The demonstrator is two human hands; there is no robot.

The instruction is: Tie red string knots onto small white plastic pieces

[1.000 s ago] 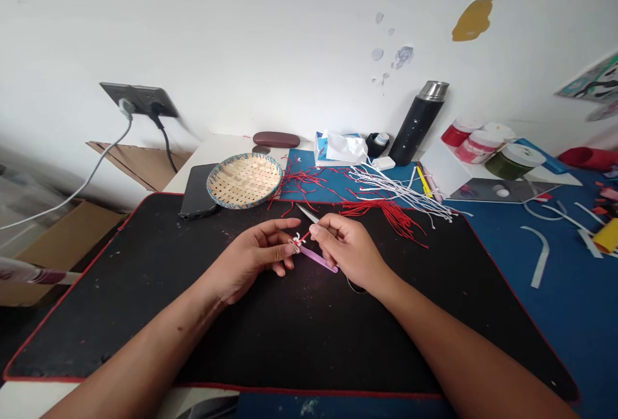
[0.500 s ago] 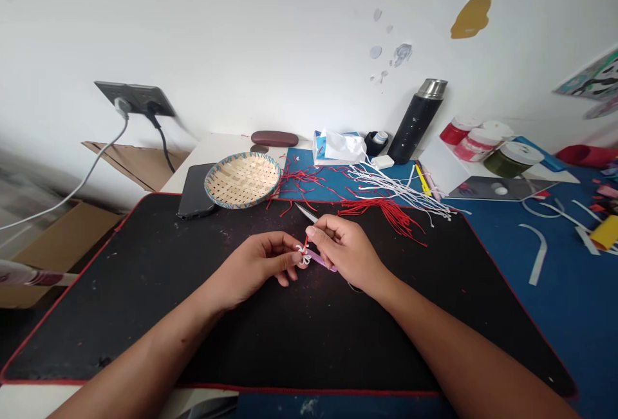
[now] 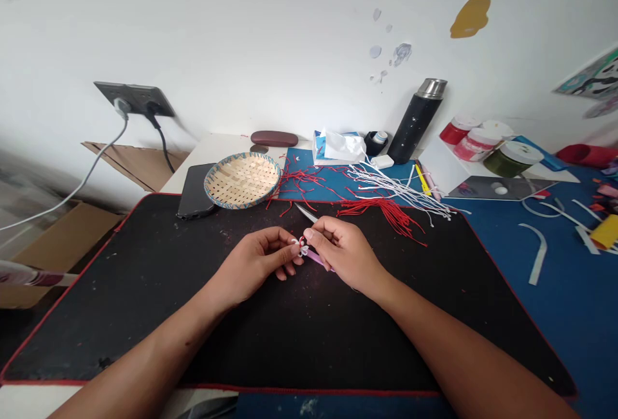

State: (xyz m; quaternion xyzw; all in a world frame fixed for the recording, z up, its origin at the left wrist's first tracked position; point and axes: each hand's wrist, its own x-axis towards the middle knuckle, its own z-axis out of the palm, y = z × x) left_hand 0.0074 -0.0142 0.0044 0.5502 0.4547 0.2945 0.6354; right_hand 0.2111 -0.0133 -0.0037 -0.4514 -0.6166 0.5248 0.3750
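Left hand [image 3: 253,263] and right hand [image 3: 344,255] together above the middle of a black fabric desk mat with red stitched edging [image 3: 99,335], fingertips nearly meeting. Clamped in the left thumb and fingers, a small white cord knot with looped petals [image 3: 301,249]; pinched in the right fingertips just above it, a short length of red cord [image 3: 302,239] rising from the knot, the exact grip partly hidden by the fingers. Under the right hand, a flat lilac plastic stick [image 3: 318,259], partly covered; beyond that hand, a slim pointed silver blade [image 3: 306,213] resting on the mat, its other end out of sight.

Progress as far as visible: one white-and-red knotted piece in the hands, its knot already formed. Around it, much material loose and unknotted: a bunch of thin red cords [image 3: 386,213] at the far edge of the mat, scattered red cord lengths [image 3: 299,177] on a blue mat [image 3: 309,158], and a spread of thin white cords [image 3: 400,190] across both mats. Further off on the white worktop [image 3: 217,145], a round woven bamboo tray with a blue-flecked rim [image 3: 205,182] and a black smartphone [image 3: 196,190].
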